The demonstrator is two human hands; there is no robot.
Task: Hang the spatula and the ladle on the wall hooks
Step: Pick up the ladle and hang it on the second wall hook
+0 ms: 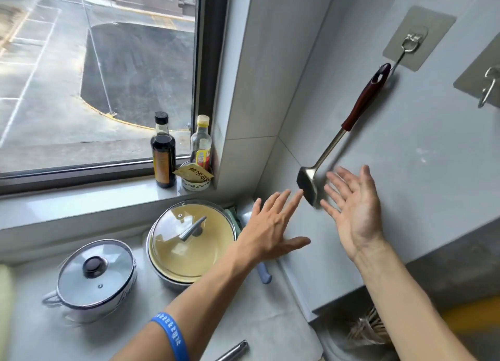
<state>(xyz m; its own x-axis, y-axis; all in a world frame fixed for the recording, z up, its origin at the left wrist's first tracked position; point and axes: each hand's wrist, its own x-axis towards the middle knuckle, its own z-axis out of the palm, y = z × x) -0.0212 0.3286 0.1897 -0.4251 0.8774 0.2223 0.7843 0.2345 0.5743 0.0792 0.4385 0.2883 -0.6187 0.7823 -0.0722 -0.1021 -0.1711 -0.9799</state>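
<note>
The spatula [349,136], with a dark red handle and a steel blade, hangs by its handle hole from the left wall hook [405,49] and looks blurred, as if swinging. A second hook [488,88] at the right edge carries nothing. My left hand [270,228] is open, palm down, with fingertips just left of the blade. My right hand [351,211] is open, palm up, just right of the blade. Neither hand grips it. A steel handle end [235,351] lies at the bottom edge; I cannot tell whether it belongs to the ladle.
On the counter stand a yellow pot with a glass lid [189,241] and a white pot with a glass lid [94,276]. Two bottles [163,154] and a small bowl [196,182] sit on the windowsill. A blue-handled tool [263,272] lies under my left wrist. A utensil holder [365,331] stands at lower right.
</note>
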